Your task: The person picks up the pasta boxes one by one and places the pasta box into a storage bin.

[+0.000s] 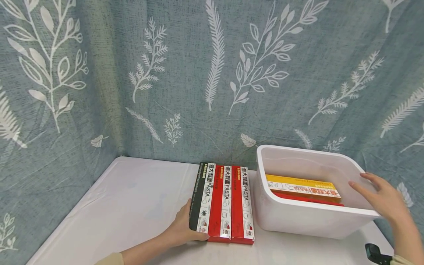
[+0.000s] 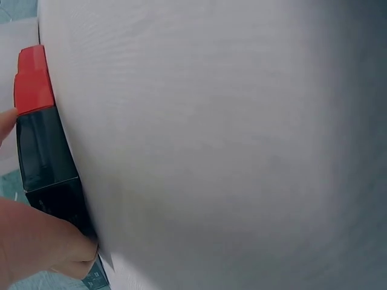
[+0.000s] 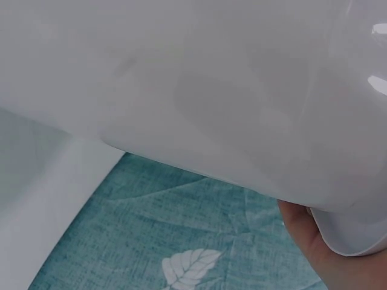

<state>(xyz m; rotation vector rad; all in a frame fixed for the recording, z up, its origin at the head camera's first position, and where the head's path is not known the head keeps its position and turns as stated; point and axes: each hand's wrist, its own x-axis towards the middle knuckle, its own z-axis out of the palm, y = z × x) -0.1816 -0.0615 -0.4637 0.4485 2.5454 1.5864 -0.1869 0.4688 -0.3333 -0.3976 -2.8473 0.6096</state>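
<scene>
Across the white table [image 1: 145, 198], the white plastic bin [image 1: 308, 224] stood at right, its right rim grasped by the right hand [image 1: 385, 198], fingers hooked over the edge. Just left of it, two red pasta boxes [image 1: 216, 217] and the black pepper sauce pasta box [image 1: 195, 206] lay side by side, long axes running away from the person. The black one was outermost, against the nearer left hand [image 1: 182, 228], which gripped its near end, thumb across the end, fingers along the outer side.

On the left, the black box [image 1: 202, 198] reads "Blackpepperflavorsauce" and, on its white strip, "意大利面 PASTA". The middle red box [image 1: 221, 204] and right red box [image 1: 240, 204] repeat "意大利面 PASTA", as does, in red lettering, the yellow box [image 1: 303, 187] inside the white tub [image 1: 298, 219] at right. Smaller print is unreadable.
</scene>
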